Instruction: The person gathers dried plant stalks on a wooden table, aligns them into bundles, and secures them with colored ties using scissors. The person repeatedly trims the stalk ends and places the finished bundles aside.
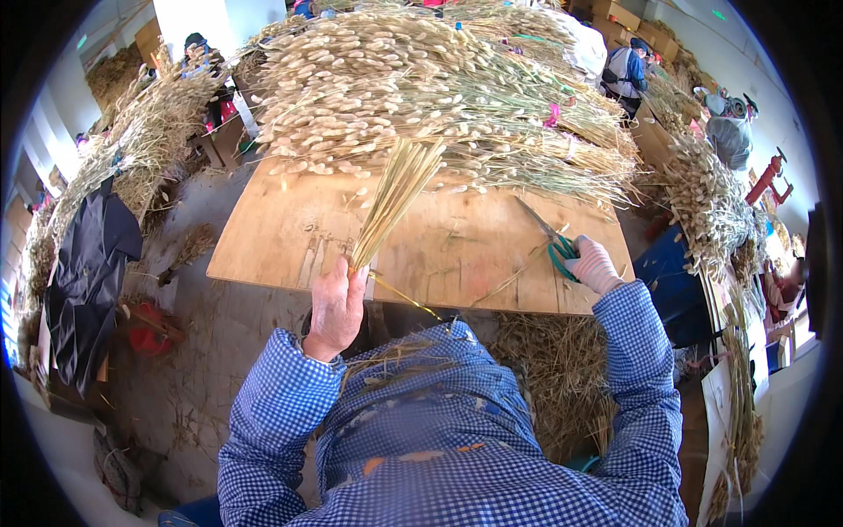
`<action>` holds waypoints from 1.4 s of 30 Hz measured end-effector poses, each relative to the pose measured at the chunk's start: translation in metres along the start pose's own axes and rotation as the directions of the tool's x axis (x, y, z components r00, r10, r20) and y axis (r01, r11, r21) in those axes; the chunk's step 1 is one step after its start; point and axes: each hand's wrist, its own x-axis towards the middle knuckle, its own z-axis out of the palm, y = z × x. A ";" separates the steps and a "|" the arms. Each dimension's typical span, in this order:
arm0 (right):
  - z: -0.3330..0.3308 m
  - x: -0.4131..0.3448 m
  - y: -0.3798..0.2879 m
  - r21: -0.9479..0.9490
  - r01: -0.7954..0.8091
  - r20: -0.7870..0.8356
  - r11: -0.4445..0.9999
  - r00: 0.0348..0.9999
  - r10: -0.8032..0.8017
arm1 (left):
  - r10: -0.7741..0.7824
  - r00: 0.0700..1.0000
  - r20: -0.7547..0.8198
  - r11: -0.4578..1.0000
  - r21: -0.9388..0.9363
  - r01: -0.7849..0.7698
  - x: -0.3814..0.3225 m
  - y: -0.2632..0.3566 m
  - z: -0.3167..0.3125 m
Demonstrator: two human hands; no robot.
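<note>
My left hand [336, 303] is closed around the lower part of a bundle of dried stalks [398, 204]. The stalks fan out upward, away from me, over the near part of a wooden board table [290, 224]. From beside that hand a thin yellow tie strip [408, 296] trails down toward my lap. My right hand [596, 265], in a striped glove, grips the green handles of a pair of scissors [560, 253] at the table's right side. Their blades point up and left, low over the board.
A large heap of dried bunny-tail grass [382, 85] covers the table's far part. Loose straw [560, 375] lies below the near edge. More grass is piled at left [132, 145] and right [705, 191]. A black sheet [92, 277] hangs at left. Another person [625, 72] stands back right.
</note>
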 end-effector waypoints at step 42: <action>0.070 -0.187 -0.193 0.752 -0.658 0.529 0.019 0.587 -0.612 | 0.046 0.997 -0.063 0.983 0.179 -0.034 -0.021 0.022 0.024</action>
